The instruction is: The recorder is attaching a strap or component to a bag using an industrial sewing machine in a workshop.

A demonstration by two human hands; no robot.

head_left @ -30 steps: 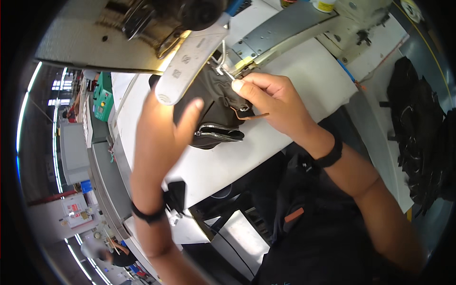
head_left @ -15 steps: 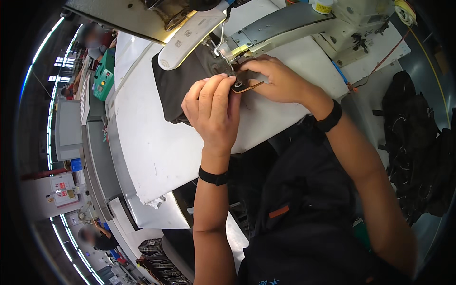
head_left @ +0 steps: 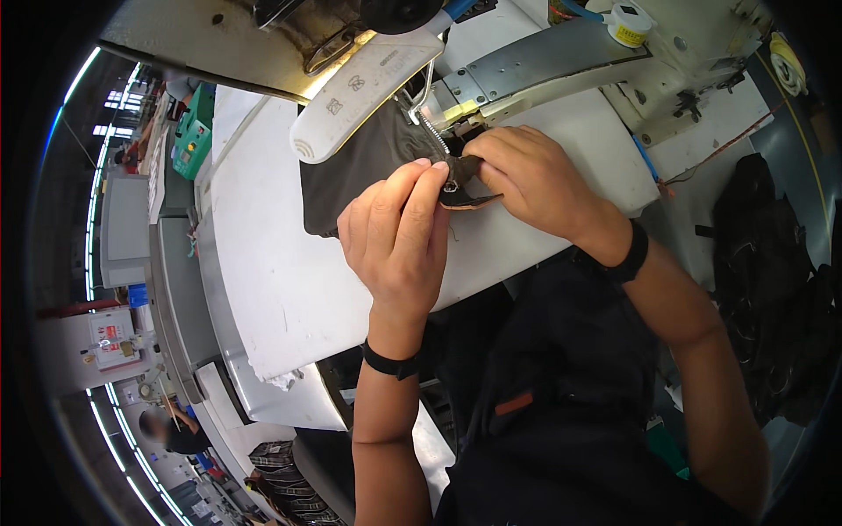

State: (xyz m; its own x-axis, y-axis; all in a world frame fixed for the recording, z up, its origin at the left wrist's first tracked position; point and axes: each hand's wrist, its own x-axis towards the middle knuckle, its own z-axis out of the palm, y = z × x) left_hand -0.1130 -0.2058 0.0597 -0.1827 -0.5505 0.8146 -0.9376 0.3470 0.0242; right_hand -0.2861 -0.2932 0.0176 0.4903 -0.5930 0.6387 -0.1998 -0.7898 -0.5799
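Observation:
A dark brown fabric piece [head_left: 342,188] lies on the white sewing table under the machine's head. Along it runs a row of metal zipper teeth [head_left: 433,131], ending close to my fingertips. My left hand [head_left: 399,232] is closed, thumb and fingers pinching the fabric at the lower end of the zipper. On the other side, my right hand [head_left: 539,180] grips a bunched fold of the same fabric. Between the hands a dark flap with a thin tan edge [head_left: 474,203] sticks out, beside a small metallic spot. My fingers hide part of the fold.
Overhead is the sewing machine with a pale, rounded cover [head_left: 351,96]; its metal arm [head_left: 535,57] extends right. A small white round container [head_left: 628,24] stands on it. Dark garments [head_left: 763,289] are piled at right. Another person [head_left: 180,430] is far off at lower left.
Both hands have drawn the fabric slightly toward me, and more of the zipper teeth shows. The whole view has also shifted a little. Both hands keep their hold.

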